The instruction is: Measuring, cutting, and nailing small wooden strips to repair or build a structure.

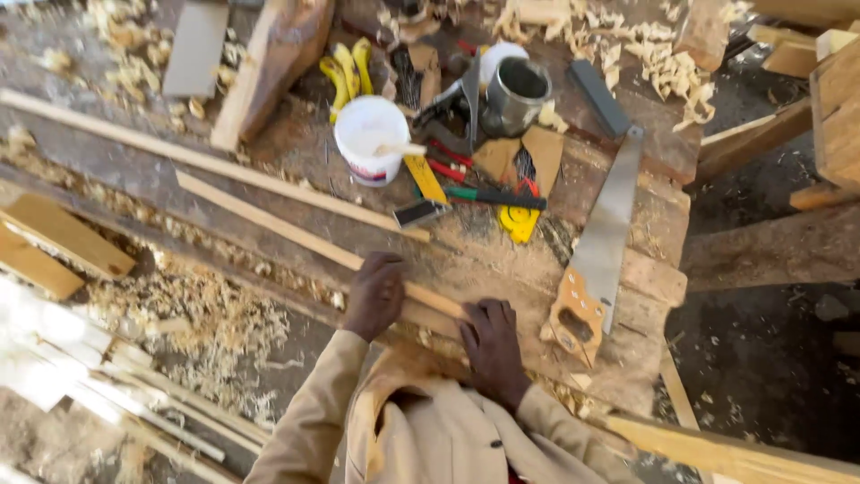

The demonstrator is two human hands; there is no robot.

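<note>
My left hand (pixel 376 291) lies palm down on a thin wooden strip (pixel 296 231) that runs diagonally across the rough workbench (pixel 645 278). My right hand (pixel 493 345) presses on the near end of the same strip, close to the bench's front edge. A second, longer strip (pixel 197 157) lies parallel just beyond it. A handsaw (pixel 596 255) with a wooden handle rests to the right of my right hand, blade pointing away from me.
A white plastic tub (pixel 370 136) with a stick in it, a metal cup (pixel 518 91), yellow gloves (pixel 348 67), a try square (pixel 423 184), pliers and sandpaper clutter the bench's far side. Wood shavings (pixel 197 314) cover the ground at left. Planks lie at the left and right edges.
</note>
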